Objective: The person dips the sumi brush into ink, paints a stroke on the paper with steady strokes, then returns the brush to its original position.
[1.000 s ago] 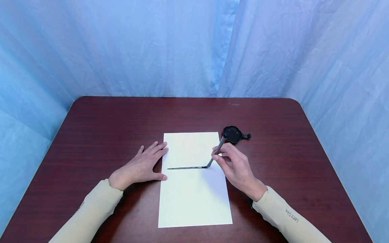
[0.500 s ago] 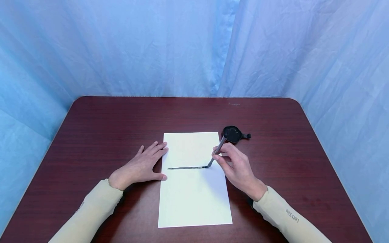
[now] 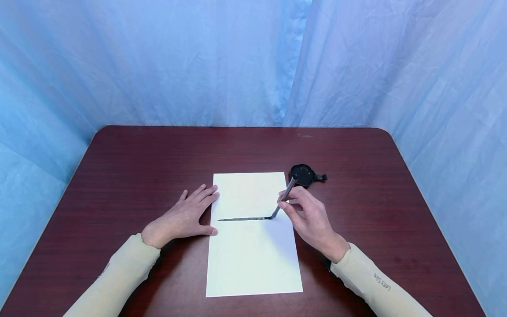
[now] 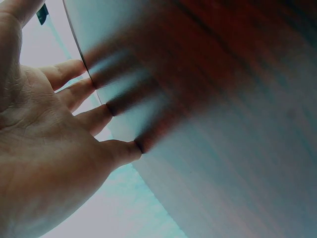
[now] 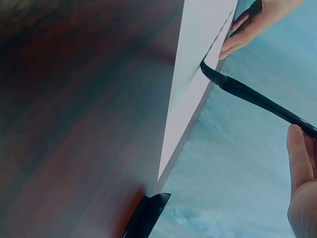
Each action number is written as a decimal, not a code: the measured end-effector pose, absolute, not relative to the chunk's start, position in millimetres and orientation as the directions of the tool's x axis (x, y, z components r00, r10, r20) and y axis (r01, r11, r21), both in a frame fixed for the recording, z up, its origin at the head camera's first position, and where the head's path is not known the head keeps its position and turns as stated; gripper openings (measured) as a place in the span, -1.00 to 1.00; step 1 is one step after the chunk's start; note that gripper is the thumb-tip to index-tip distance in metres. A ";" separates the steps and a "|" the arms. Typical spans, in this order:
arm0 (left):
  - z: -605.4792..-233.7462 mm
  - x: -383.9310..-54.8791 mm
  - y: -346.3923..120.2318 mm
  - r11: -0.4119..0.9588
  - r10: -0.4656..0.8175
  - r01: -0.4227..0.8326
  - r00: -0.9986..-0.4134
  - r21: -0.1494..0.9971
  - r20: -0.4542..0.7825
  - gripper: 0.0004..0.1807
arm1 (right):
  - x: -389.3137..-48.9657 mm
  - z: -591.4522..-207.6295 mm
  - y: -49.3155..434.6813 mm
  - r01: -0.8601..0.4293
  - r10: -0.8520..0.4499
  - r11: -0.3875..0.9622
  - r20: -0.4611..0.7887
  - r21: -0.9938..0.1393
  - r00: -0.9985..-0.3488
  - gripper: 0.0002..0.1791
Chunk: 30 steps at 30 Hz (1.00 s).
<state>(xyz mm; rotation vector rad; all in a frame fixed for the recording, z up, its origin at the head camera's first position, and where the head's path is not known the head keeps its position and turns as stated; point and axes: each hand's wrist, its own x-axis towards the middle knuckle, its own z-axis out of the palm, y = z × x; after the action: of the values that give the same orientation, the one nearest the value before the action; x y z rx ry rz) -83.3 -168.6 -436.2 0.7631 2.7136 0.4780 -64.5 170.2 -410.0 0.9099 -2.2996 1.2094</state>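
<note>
Cream cloth forms the left sleeve [image 3: 116,270] and the right sleeve [image 3: 372,277], nearest of all, behind the fingers; the right one bears small dark lettering. White paper [image 3: 253,264], flat and smooth, starts nearer than any fingertip and stretches past them. On its left edge rests the left hand [image 3: 182,220], fingers spread apart, fingertips and thumb touching the sheet. Over its right side the right hand [image 3: 313,222] pinches a writing brush [image 3: 287,189] between thumb and fingers. Slim, dark and glossy from the right wrist, the brush tilts, its top leaning away and rightward; below the pinching fingertips its black bristles [image 5: 212,74] bend against the paper. From them a thin ink stroke [image 3: 243,219] runs leftward, patchy grey-black, narrowing to a point just short of the left hand, between thumb and forefinger level. Just beyond the right fingers sits a black lobed ink dish [image 3: 306,175] with a short handle pointing right. Reddish-brown wood grain marks the table [image 3: 166,154] past both hands; pale blue curtains [image 3: 198,66] hang farthest.
</note>
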 end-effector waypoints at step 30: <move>-436.1 -82.8 -169.1 0.802 0.549 0.455 -0.817 0.386 -0.177 0.05 | -63.3 -410.0 174.1 -0.685 -0.359 0.446 0.586 -0.576 -0.727 -0.51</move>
<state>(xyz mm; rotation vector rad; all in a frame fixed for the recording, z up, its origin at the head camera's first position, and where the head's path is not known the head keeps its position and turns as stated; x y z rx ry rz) -82.8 -169.1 -436.1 0.7718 2.7097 0.4776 -63.3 174.1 -410.0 0.8843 -2.3226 1.1831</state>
